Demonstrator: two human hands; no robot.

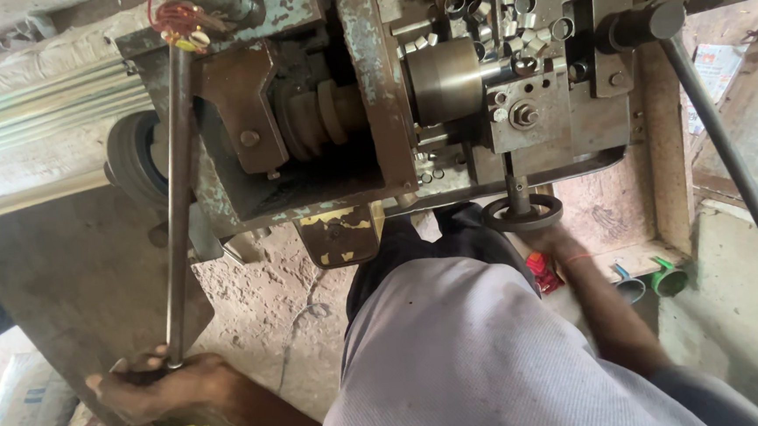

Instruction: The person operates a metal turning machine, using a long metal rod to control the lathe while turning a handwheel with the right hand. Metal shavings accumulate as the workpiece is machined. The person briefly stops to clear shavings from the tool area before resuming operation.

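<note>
while the left hand [157, 380] grips one long rod [178, 199], the right hand [549, 239] meets one handwheel [524, 214], grip unclear.

Left hand [157, 384]: sitting at the near end of the long rod [177, 208], left of the lathe headstock [320, 111]
Right hand [545, 240]: lying just below the handwheel [524, 214], right of the chuck [445, 80]
Cut rings [508, 21]: piling behind the tool slide [526, 112]
Two cups [651, 280]: standing right of the forearm

Worn, paint-chipped metal lathe [373, 108], smooth dull steel rod [176, 199], glossy small metal rings [517, 29], matt grey cloth shirt [475, 356], rough concrete floor [260, 282].
</note>
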